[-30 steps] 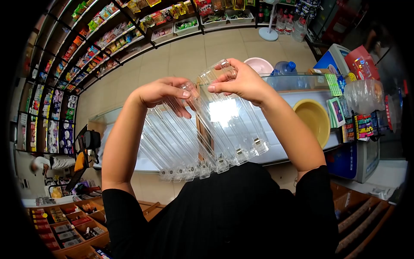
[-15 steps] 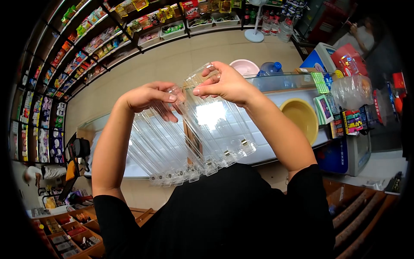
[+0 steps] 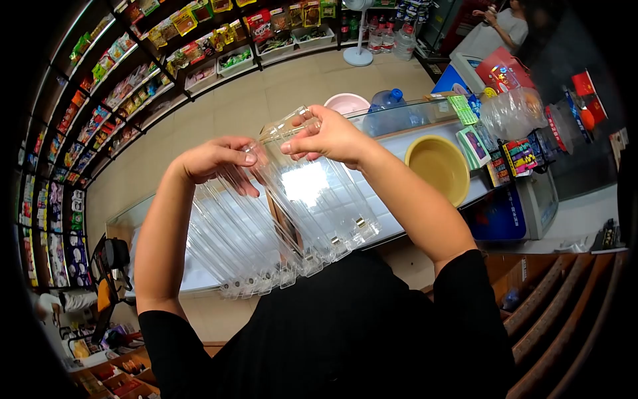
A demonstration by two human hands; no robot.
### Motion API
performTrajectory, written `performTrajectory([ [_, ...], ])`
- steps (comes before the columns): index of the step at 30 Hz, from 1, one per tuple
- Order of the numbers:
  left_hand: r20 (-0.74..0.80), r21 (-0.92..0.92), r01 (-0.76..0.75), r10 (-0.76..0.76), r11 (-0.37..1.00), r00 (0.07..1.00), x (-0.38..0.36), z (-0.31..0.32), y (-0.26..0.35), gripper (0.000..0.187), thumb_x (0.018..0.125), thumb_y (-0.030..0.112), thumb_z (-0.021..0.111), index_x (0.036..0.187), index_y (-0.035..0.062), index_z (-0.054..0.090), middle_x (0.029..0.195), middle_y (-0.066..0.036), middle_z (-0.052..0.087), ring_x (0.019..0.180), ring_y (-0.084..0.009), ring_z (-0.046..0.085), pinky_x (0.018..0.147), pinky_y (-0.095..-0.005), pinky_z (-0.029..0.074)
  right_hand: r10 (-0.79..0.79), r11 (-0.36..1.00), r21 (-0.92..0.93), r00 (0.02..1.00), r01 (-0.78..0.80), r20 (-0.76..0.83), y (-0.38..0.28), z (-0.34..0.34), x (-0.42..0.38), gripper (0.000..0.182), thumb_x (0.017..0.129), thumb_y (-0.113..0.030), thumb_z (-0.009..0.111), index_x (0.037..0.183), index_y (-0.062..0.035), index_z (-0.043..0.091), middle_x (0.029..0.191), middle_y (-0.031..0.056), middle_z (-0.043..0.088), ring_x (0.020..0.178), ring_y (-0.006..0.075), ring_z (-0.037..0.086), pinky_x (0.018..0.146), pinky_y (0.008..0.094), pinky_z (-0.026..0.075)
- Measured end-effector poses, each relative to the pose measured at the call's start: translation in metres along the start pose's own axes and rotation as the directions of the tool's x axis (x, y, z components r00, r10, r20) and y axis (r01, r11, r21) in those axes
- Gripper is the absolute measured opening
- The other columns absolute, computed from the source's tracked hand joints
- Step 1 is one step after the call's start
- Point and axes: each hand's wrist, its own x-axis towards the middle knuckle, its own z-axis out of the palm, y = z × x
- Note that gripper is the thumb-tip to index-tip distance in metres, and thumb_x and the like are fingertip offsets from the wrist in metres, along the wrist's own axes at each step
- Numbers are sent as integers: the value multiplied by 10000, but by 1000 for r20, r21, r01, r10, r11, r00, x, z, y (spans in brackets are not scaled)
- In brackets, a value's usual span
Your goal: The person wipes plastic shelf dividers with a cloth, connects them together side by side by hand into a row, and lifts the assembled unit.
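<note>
A row of clear plastic trays, long and narrow with small metal coils near their lower ends, hangs side by side between my hands above a glass counter. My left hand is curled over the upper ends of the left part of the row, fingers closed on them. With thumb and fingers, my right hand pinches the upper end of the tray at the right side. The coiled ends rest near the front of my black shirt. How many trays each hand grips is hard to make out.
A yellow basin stands on the counter beside my right forearm. Small boxes and a plastic-wrapped bundle lie farther right. Beyond are a pink basin, a blue water jug, snack shelves and a person.
The view has turned, so the surroundings sit farther left. Both hands keep their hold on the clear trays, with little change in their grip.
</note>
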Motion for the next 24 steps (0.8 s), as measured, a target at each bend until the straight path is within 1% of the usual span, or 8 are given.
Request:
performTrajectory([
  [3, 23, -5, 8, -8, 1000, 1000, -10, -4, -6, 478, 1012, 305, 705, 1362, -4, 600, 1187, -164, 739, 938, -434, 806, 744, -425, 676, 36, 999, -15, 999, -36, -8, 3, 12, -26, 703, 860, -207, 941, 1369, 17, 512, 1016, 128, 757, 864, 169, 763, 704, 267, 589],
  [5, 37, -16, 14, -14, 1000, 999, -19, -12, -13, 479, 1013, 303, 702, 1368, -2, 597, 1195, -160, 734, 944, -439, 804, 744, -428, 676, 134, 990, -48, 991, -133, 7, 13, 19, -47, 661, 881, -189, 920, 1365, 11, 517, 1028, 127, 770, 862, 161, 765, 725, 273, 597],
  [9, 4, -38, 3, -3, 999, 1000, -46, -23, -27, 472, 1021, 304, 690, 1372, 3, 593, 1201, -159, 724, 950, -452, 800, 745, -435, 677, 189, 982, -3, 981, -189, 44, 50, 39, -95, 665, 844, -125, 936, 1354, -1, 528, 1042, 124, 770, 913, 148, 752, 766, 275, 594],
  [10, 5, -40, -2, 2, 999, 1000, -53, -27, -32, 468, 1024, 303, 687, 1371, 4, 593, 1200, -175, 733, 954, -447, 802, 746, -433, 677, 203, 979, -29, 979, -202, 31, 52, 49, -105, 672, 810, -99, 954, 1328, -7, 536, 1062, 134, 759, 925, 139, 736, 786, 269, 588],
  [12, 8, -52, -4, 5, 999, 1000, -65, -33, -42, 464, 1026, 302, 684, 1371, 6, 593, 1200, -191, 743, 958, -441, 803, 748, -430, 677, 220, 975, -46, 975, -218, 39, 53, 67, -116, 671, 800, -92, 959, 1317, -7, 539, 1068, 138, 754, 916, 137, 731, 794, 269, 586],
  [17, 19, -24, 10, -10, 1000, 1000, -86, -44, -59, 468, 1032, 302, 673, 1386, 10, 585, 1190, -268, 768, 959, -417, 810, 738, -411, 674, 279, 959, -66, 960, -277, 34, 56, 98, -115, 661, 768, -63, 969, 1277, -15, 550, 1060, 147, 750, 893, 133, 720, 812, 275, 587],
  [20, 9, -32, 10, -10, 999, 1000, -101, -51, -70, 466, 1033, 302, 676, 1384, 8, 587, 1190, -266, 765, 954, -423, 810, 735, -407, 672, 288, 958, -40, 954, -286, 86, 58, 114, -109, 635, 771, -56, 965, 1252, -24, 552, 1035, 144, 754, 909, 140, 730, 825, 280, 593],
  [24, -3, -60, 11, -11, 998, 1000, -124, -64, -94, 463, 1034, 299, 677, 1381, 5, 590, 1187, -269, 766, 950, -423, 810, 735, -403, 666, 308, 951, -75, 946, -301, 103, 64, 139, -96, 613, 771, -47, 961, 1229, -30, 554, 1007, 140, 756, 917, 152, 743, 832, 287, 600],
])
